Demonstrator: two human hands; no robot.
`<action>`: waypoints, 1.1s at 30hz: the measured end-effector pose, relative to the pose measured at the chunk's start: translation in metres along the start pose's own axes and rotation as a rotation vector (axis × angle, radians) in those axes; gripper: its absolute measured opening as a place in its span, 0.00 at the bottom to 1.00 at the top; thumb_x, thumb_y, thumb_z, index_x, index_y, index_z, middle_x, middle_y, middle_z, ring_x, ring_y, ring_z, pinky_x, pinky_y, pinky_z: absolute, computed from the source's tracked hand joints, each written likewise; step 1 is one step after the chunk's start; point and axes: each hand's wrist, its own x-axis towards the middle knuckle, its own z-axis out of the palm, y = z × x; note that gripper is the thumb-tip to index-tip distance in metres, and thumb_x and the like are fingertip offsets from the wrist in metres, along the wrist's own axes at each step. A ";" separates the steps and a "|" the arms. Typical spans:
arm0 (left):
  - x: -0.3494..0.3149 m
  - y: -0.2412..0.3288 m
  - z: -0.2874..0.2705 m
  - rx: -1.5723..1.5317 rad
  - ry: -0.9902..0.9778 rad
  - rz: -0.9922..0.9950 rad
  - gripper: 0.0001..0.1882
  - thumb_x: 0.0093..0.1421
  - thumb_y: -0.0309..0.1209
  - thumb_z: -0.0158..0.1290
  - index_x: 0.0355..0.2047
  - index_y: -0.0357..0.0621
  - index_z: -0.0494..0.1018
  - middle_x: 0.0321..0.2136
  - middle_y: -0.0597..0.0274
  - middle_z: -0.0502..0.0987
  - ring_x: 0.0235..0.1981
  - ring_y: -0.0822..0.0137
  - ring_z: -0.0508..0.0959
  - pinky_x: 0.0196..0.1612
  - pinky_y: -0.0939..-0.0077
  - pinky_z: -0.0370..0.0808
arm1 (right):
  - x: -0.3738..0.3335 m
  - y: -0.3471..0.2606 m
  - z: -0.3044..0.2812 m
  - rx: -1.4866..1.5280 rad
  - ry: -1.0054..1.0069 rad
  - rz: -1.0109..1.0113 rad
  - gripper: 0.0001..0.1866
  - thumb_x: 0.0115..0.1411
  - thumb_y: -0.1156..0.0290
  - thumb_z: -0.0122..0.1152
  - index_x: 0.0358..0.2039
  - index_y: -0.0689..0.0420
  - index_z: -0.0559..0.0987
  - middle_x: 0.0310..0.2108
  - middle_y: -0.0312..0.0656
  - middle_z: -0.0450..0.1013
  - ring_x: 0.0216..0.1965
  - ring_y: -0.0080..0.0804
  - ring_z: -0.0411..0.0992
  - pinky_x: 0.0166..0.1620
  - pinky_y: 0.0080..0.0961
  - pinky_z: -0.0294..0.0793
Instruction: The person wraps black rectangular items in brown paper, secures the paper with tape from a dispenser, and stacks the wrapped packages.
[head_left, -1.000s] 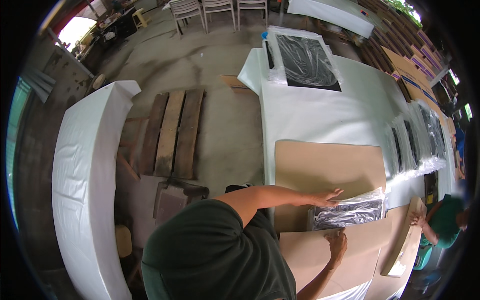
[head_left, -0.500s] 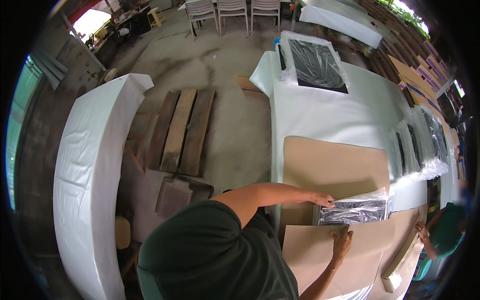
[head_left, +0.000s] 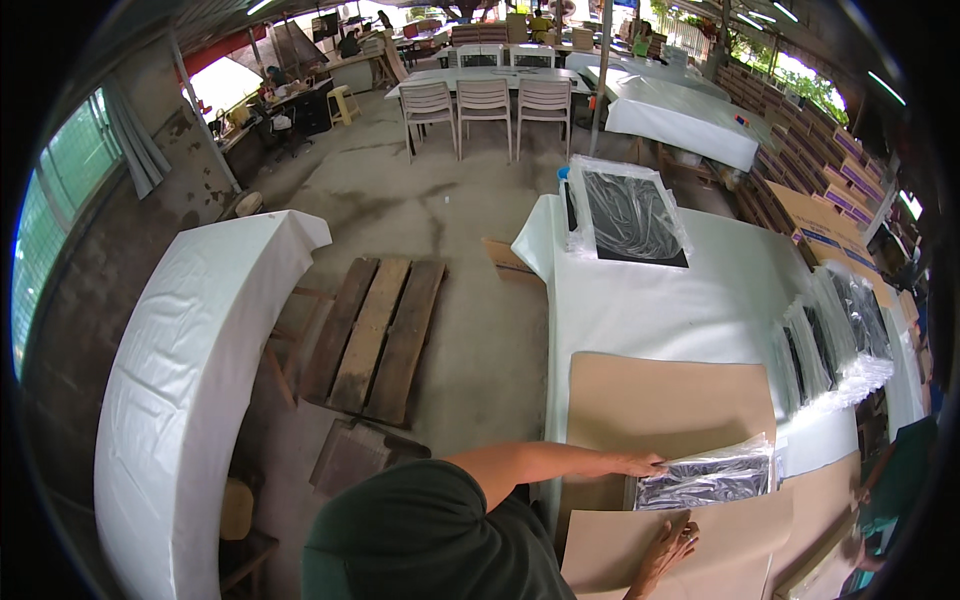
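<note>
- Head view, surroundings: a grey concrete floor [head_left: 480, 230] runs back to pale slatted chairs [head_left: 485, 110]; a broad table [head_left: 690, 300] under white sheeting fills the right side.
- Work position: a dark rectangular panel in clear, wrinkled plastic [head_left: 705, 482] lies on the table, between a flat brown cardboard sheet [head_left: 670, 400] on its far side and a second brown cardboard sheet [head_left: 610, 550] on its near side.
- Left hand [head_left: 640, 464]: touches the panel's far left corner; whether its fingers grip the edge cannot be told.
- Right hand [head_left: 672, 547]: fingers loosely spread on the near sheet, grasping nothing visible.
- Change noted: the view has tilted up, bringing in more of the room. The right hand has drawn back from the near sheet's edge onto its face; the panel stays put. In judgement, only the left hand now bears on the panel.
- Adjacent: a stack of plastic-wrapped dark panels [head_left: 840, 335] stands to the right; a co-worker's green sleeve [head_left: 905, 470] shows at the rim.
</note>
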 end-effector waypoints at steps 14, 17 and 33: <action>0.035 -0.017 0.000 0.172 -0.068 0.095 0.20 0.64 0.40 0.43 0.47 0.37 0.70 0.38 0.47 0.76 0.38 0.55 0.75 0.44 0.65 0.71 | -0.035 0.012 -0.025 0.086 -0.086 -0.388 0.27 0.63 0.57 0.45 0.59 0.58 0.66 0.61 0.52 0.59 0.60 0.49 0.58 0.61 0.47 0.53; 0.059 -0.004 0.007 0.042 -0.164 0.066 0.21 0.65 0.43 0.42 0.44 0.36 0.70 0.35 0.47 0.76 0.35 0.59 0.74 0.40 0.62 0.71 | -0.039 0.022 -0.021 0.063 -0.171 -0.232 0.26 0.60 0.63 0.51 0.58 0.56 0.67 0.63 0.50 0.56 0.65 0.45 0.53 0.66 0.48 0.43; 0.053 0.029 0.000 -0.155 -0.316 -0.242 0.30 0.68 0.43 0.38 0.61 0.31 0.54 0.61 0.51 0.60 0.63 0.61 0.58 0.64 0.71 0.50 | -0.029 0.015 -0.032 -0.014 -0.092 0.137 0.26 0.63 0.59 0.50 0.62 0.44 0.63 0.68 0.43 0.47 0.69 0.40 0.42 0.67 0.48 0.35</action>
